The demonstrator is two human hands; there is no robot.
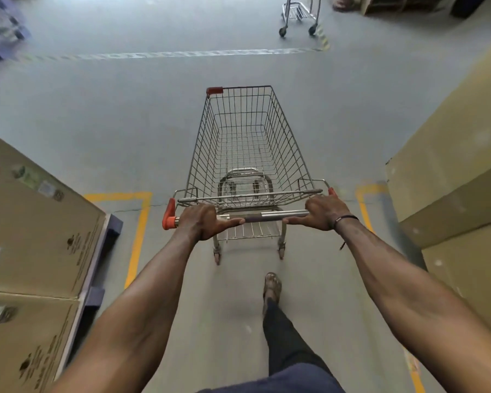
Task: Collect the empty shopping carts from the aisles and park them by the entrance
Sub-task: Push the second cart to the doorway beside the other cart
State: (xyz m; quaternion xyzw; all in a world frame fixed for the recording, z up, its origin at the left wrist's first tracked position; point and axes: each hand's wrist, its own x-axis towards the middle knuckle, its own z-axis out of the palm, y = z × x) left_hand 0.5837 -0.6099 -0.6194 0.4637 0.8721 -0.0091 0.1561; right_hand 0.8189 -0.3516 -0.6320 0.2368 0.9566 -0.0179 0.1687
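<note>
1. Cart (245, 148): wire basket, nothing inside, centred on the grey floor (125, 109) directly ahead of the person, in the lane between the two box stacks.
2. Handle (267, 215): metal bar with orange end caps, on the near side of the cart.
3. Left hand (203, 221): fingers curled over the bar near the left cap, thumb lying along the bar pointing inward.
4. Right hand (322, 212): same grip near the right end, thumb pointing inward. Dark band on that wrist.
5. Bare bar shows between the two thumbs.
6. Second cart (299, 14): far ahead at the top edge, only lower frame and wheels visible, well apart from the first.
7. Boxes (37, 228) on the left sit on a blue pallet (108, 231); more boxes (451, 171) on the right.
8. Yellow floor lines (138, 236) border both stacks; a pale dashed line crosses the floor farther ahead.
9. One foot in a sandal (272, 287) behind the cart's rear wheels.
</note>
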